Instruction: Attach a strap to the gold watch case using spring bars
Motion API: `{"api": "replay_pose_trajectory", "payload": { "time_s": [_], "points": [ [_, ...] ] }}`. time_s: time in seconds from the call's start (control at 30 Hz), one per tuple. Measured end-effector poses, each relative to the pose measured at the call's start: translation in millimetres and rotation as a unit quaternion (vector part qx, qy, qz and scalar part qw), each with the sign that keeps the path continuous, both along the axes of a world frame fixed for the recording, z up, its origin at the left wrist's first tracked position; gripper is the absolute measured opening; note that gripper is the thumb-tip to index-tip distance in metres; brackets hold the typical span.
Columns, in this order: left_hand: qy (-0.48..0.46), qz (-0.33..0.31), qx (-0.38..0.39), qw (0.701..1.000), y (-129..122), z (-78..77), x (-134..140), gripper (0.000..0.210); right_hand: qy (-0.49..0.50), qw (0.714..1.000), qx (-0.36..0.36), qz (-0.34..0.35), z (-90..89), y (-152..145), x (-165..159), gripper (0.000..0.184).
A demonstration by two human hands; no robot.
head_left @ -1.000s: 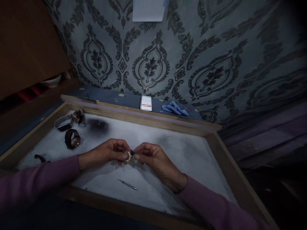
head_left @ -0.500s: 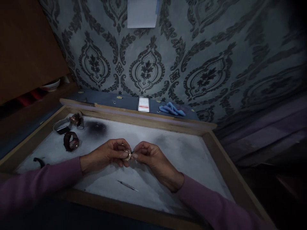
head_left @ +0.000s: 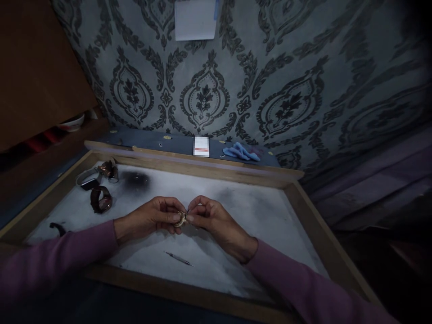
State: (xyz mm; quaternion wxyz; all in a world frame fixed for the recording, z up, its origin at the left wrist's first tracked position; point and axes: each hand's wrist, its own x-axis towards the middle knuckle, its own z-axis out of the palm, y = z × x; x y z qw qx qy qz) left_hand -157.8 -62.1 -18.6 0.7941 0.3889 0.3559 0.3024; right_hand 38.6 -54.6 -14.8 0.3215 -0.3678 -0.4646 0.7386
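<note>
My left hand (head_left: pixel 164 216) pinches a round, gold-coloured watch case (head_left: pixel 181 219) between thumb and fingers. Close against its right side, my right hand (head_left: pixel 205 213) has thumb and fingertips together at the case's edge. Whatever small part those right fingertips grip is too tiny and dark to make out. Both hands are raised over the white floor of a wooden-framed tray (head_left: pixel 162 160). Below them lies a thin metal spring bar tool (head_left: pixel 178 258).
Several watches are at the tray's back left, among them a dark-strapped watch (head_left: pixel 100 200) and a grey-strapped watch (head_left: pixel 89 183). A black curved strap piece (head_left: pixel 56 228) lies near my left sleeve. Behind the tray are a small white box (head_left: pixel 201 146) and a blue cloth (head_left: pixel 241 151).
The view has shifted slightly. The watch case has turned a little in my left fingers, and my right fingertips have shifted slightly at its edge.
</note>
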Motion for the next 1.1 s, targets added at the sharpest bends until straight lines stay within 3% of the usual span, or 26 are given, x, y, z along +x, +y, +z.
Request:
{"api": "replay_pose_trajectory", "payload": {
  "time_s": [1.1],
  "points": [
    [0.015, -0.012, -0.016, 1.000, -3.0, 9.4, 2.1, 0.030, 0.031, 0.998, -0.048, 0.037, 1.5, 1.9, 3.5, 0.035]
  ]
}}
